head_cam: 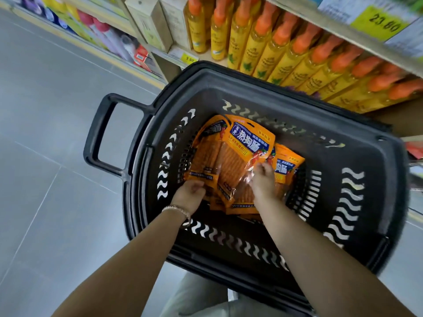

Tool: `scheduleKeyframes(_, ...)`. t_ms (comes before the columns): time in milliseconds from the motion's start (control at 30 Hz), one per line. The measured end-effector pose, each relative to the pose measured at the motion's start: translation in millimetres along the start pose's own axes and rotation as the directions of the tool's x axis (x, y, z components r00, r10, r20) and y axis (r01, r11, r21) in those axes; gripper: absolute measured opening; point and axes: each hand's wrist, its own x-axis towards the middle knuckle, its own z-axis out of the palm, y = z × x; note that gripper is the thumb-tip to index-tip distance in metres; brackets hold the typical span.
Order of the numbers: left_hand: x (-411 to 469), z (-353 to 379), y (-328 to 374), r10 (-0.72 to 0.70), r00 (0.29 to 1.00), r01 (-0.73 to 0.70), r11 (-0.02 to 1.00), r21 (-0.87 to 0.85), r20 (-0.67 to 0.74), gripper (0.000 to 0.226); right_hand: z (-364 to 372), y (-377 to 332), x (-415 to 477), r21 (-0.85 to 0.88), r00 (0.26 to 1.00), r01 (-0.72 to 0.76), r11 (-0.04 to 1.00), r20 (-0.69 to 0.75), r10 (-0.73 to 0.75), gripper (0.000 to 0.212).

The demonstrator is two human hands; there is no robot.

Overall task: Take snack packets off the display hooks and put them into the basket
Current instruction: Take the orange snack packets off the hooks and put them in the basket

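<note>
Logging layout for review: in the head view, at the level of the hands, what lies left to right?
Basket handle, left hand, right hand, basket's slotted right wall; both hands grip the snack packets.

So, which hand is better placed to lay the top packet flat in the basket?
Probably the right hand: it holds the top packet at its right edge, inside the basket. The left hand holds a lower packet by its corner.

A black slotted basket (pixel 370 161) holds a loose heap of orange snack packets (pixel 229 163) on its bottom, and beside it a shelf (pixel 402 120) carries yellow orange-capped bottles (pixel 274 56) in a row.
</note>
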Motion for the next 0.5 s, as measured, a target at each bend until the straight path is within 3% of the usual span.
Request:
scheduleKeyframes(133, -7.8, 2.7, 10.3, 0.056, 0.998, -0.056, 0.997, -0.056, -0.009, 0.03, -48.6, -7.4, -16.2, 0.229, 0.996, -0.08, 0.97, 0.047, 0.071, 0.013)
scheduleKeyframes(300, -14.5, 12.5, 32.1, 0.099, 0.994, -0.091, 0.986, -0.139, 0.051, 0.065, -86.1, -13.8, -22.8, 0.351, 0.978, -0.11, 0.93, 0.204, 0.039, 0.021)
scheduleKeyframes(433, -12.0, 17.8, 50.7, -0.047, 0.975, 0.098, 0.968, -0.23, 0.216, 0.064, -83.6, -14.7, -23.9, 0.245, 0.906, -0.217, 0.945, 0.412, 0.101, 0.032)
scheduleKeyframes(500, -6.8, 19.7, 51.3, -0.11, 0.979, 0.153, 0.95, -0.27, 0.17, 0.062, -75.4, -10.9, -20.2, 0.107, 0.913, -0.148, 0.983, 0.396, 0.094, 0.028)
